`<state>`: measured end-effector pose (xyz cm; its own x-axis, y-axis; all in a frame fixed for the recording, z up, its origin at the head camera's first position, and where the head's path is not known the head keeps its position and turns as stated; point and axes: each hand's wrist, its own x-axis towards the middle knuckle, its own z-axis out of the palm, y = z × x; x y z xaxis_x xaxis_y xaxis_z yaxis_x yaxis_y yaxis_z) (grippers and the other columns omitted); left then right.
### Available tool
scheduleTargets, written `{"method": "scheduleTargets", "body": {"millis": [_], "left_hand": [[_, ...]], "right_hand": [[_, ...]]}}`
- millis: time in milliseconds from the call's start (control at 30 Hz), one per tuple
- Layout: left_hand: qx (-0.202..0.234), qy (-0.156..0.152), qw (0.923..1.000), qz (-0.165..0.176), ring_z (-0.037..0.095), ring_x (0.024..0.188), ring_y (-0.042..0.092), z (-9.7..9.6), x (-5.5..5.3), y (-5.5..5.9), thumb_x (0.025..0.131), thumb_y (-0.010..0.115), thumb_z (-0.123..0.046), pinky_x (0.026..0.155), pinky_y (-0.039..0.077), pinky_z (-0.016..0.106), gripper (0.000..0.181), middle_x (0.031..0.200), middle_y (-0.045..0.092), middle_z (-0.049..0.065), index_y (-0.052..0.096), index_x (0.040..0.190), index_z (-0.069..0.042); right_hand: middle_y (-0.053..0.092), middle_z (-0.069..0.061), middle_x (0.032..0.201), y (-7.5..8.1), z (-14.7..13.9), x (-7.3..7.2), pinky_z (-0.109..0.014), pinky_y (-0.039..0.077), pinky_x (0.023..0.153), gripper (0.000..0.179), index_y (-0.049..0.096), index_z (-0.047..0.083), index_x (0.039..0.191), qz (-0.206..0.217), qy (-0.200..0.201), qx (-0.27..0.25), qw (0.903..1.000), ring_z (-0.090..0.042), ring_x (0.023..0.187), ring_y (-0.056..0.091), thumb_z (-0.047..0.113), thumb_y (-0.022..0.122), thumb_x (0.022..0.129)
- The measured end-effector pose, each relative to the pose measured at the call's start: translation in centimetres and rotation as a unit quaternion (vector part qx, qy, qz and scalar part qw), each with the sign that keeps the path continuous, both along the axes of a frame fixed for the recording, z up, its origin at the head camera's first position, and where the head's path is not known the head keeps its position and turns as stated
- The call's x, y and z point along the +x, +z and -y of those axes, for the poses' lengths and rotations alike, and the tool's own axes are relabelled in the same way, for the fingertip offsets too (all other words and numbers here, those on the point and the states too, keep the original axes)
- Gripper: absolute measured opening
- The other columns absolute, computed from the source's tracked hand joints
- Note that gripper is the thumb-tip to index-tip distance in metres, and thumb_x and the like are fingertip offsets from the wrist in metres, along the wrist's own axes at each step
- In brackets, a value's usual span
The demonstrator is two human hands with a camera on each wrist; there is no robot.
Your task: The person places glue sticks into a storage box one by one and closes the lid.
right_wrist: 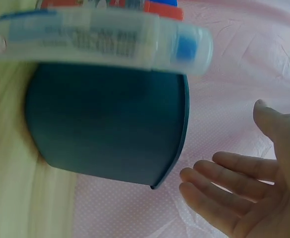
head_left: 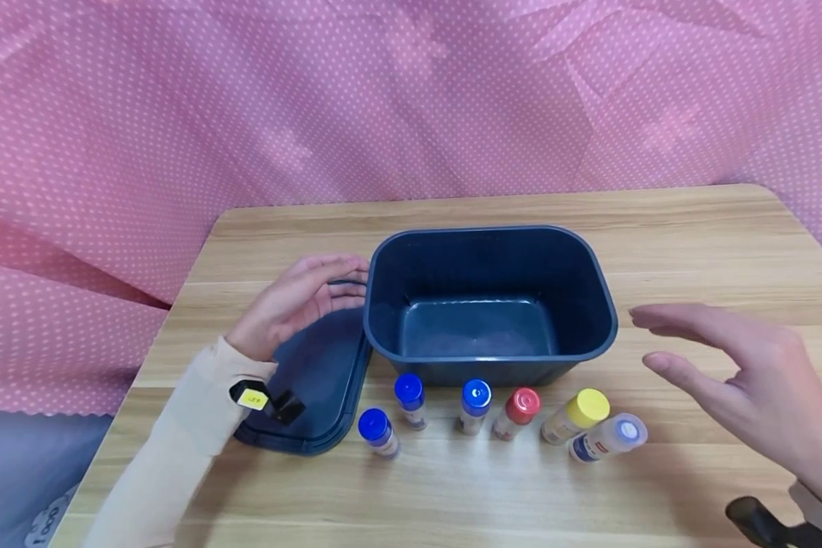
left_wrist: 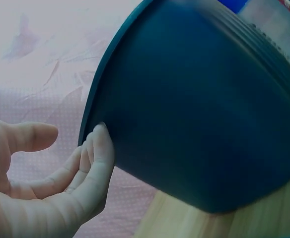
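Note:
A dark blue plastic bin (head_left: pixel 482 369) stands upright on the table, with nothing inside it. My left hand (head_left: pixel 301 301) is at its left side, fingers extended to the rim and thumb apart; in the left wrist view the fingertips (left_wrist: pixel 103 144) meet or nearly meet the bin wall (left_wrist: pixel 194 109). Off the bin's right side, my right hand (head_left: pixel 747 373) hovers with relaxed fingers and holds nothing. In the right wrist view a gap separates that hand (right_wrist: pixel 239 193) from the bin (right_wrist: pixel 110 124). Beneath the left forearm lies a dark blue lid (head_left: pixel 322 373).
Several glue sticks stand in front of the bin: blue-capped ones (head_left: pixel 409 392), a red-capped one (head_left: pixel 523 406), a yellow-capped one (head_left: pixel 587 409) and a clear-capped one (head_left: pixel 626 431). A pink dotted cloth (head_left: pixel 411 99) hangs behind the wooden table (head_left: pixel 452 495).

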<state>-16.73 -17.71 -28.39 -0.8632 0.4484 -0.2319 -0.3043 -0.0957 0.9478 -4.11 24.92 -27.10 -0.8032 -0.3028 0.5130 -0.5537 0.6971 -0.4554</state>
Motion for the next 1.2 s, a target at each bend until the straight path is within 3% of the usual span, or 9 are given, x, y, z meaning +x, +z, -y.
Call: {"method": "scheduleTargets", "body": {"millis": [167,467,767,933,1200], "left_hand": [[0.065,0.001,0.9967,0.049,0.02,0.093,0.062,-0.1,0.2,-0.5,0.103,0.044,-0.008,0.086,0.055,0.03,0.026,0.101,0.065,0.009,0.069,0.1,-0.007],[0.149,-0.019,0.9849,0.086,0.02,0.093,0.063,0.1,0.7,-1.2,0.101,0.047,-0.004,0.085,0.055,0.032,0.024,0.102,0.067,0.008,0.071,0.101,-0.003],[0.152,-0.024,0.9842,0.088,0.02,0.095,0.063,0.0,0.9,-1.8,0.101,0.046,-0.002,0.088,0.054,0.033,0.022,0.105,0.065,0.01,0.067,0.108,-0.001],[0.175,-0.025,0.9786,0.105,0.02,0.094,0.062,0.1,1.1,-2.0,0.101,0.047,-0.002,0.088,0.054,0.033,0.022,0.104,0.065,0.01,0.069,0.105,-0.001],[0.175,-0.009,0.9785,0.109,0.022,0.093,0.064,0.1,1.4,-2.1,0.099,0.049,0.001,0.085,0.055,0.033,0.022,0.102,0.068,0.011,0.071,0.102,0.0]], "right_hand": [[0.069,0.011,0.111,-1.1,0.0,1.5,-0.004,0.038,0.089,0.042,0.068,0.009,0.117,0.04,-0.013,-0.039,0.9983,0.009,0.106,0.057,-0.005,0.075,0.078],[0.07,0.005,0.111,-3.3,0.7,3.5,-0.005,0.04,0.09,0.053,0.065,0.011,0.121,0.086,0.002,-0.075,0.9935,0.002,0.107,0.06,-0.01,0.077,0.073],[0.07,0.002,0.108,-4.3,1.7,4.7,-0.006,0.043,0.089,0.054,0.067,0.014,0.116,0.14,-0.023,-0.115,0.9832,-0.001,0.101,0.063,-0.009,0.081,0.07],[0.07,-0.002,0.108,-5.1,1.7,4.9,-0.009,0.044,0.091,0.052,0.067,0.008,0.114,0.142,-0.001,-0.137,0.9804,-0.004,0.101,0.063,-0.014,0.079,0.069],[0.07,0.0,0.104,-6.3,2.1,5.6,-0.011,0.046,0.09,0.053,0.068,0.006,0.109,0.136,0.004,-0.147,0.9797,-0.004,0.096,0.064,-0.016,0.082,0.063]]}}
